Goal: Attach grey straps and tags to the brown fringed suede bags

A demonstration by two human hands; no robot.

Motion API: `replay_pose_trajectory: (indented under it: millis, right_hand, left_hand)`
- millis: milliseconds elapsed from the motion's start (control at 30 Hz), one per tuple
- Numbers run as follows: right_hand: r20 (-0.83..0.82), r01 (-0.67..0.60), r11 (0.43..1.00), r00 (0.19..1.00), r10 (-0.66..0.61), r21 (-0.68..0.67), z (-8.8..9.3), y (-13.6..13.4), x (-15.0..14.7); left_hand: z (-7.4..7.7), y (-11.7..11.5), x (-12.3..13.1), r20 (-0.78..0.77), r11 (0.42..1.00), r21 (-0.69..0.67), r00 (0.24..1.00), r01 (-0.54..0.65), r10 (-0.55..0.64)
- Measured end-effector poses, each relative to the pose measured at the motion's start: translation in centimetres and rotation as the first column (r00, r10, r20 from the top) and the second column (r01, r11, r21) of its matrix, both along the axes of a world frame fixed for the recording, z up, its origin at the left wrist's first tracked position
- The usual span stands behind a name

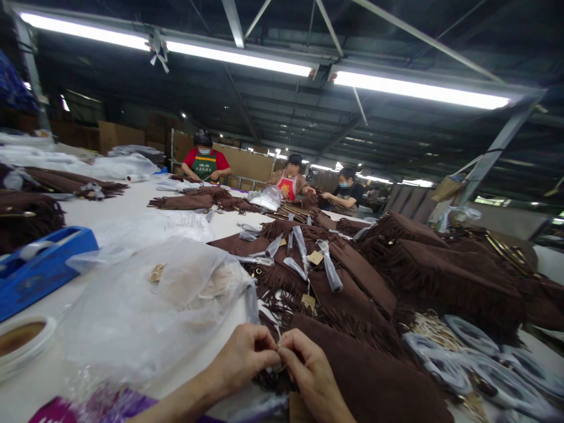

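Near the bottom middle, my left hand (244,359) and my right hand (311,367) meet fingertip to fingertip. Both pinch a thin white string (278,332), whose short upper end shows above the fingers. Under and beside my right hand lies a dark brown fringed bag (370,367), flat on the table. A brown card tag (299,408) partly shows below the right hand. Just beyond my fingers are more fringed brown pieces (352,282), with plastic-wrapped straps (330,267) and small tan tags (308,302) on top.
Left of my hands a translucent plastic bag (154,311) covers much of the white table (136,202). Beyond it stand a blue tape dispenser (48,264) and a tape roll (26,341). Wrapped straps (480,367) and stacked brown bags (449,276) lie right. Several people work across the table.
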State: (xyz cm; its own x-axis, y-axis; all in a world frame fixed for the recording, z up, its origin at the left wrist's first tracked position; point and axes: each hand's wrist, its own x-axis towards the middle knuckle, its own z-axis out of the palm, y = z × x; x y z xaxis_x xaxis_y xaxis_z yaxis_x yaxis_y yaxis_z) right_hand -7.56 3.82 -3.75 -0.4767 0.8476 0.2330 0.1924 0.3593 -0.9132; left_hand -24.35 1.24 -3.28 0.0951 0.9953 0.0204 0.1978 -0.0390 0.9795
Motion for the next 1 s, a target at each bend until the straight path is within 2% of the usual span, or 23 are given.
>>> replay_pose_trajectory:
  millis: [200,300,367,533,633,767,1000]
  right_hand:
    - [0.035,0.026,0.986,0.999,-0.032,0.162,-0.1,-0.3,-0.3]
    - [0.03,0.018,0.981,0.999,-0.024,0.196,-0.2,-0.3,-0.4]
    - [0.034,0.03,0.984,0.999,-0.036,0.176,-0.3,-0.2,-0.3]
    - [0.026,0.056,0.998,0.998,-0.056,-0.021,0.0,-0.4,0.0]
    - [0.04,0.023,1.0,0.999,-0.024,0.015,0.4,-0.5,0.1]
    - [0.082,0.037,0.997,0.996,-0.042,0.06,0.6,-0.5,-0.2]
    - [0.064,0.065,0.998,0.996,-0.065,0.008,0.0,-0.2,-0.5]
  left_hand:
    - [-0.4,0.0,0.6,0.064,0.999,-0.035,0.997,-0.03,0.032]
    - [-0.7,-0.3,1.2,0.041,1.0,-0.001,0.999,-0.025,0.025]
    - [-0.8,-0.4,1.3,0.018,0.999,0.036,0.999,-0.035,0.034]
    - [-0.1,-0.1,0.7,0.039,0.999,0.026,0.999,-0.04,0.039]
    - [0.6,0.2,0.1,-0.012,0.992,0.092,0.996,-0.088,0.089]
    - [1.1,0.0,-0.1,-0.081,0.98,0.165,0.989,-0.112,0.126]
    - [0.5,-0.1,0.2,-0.076,0.985,0.148,0.991,-0.094,0.106]
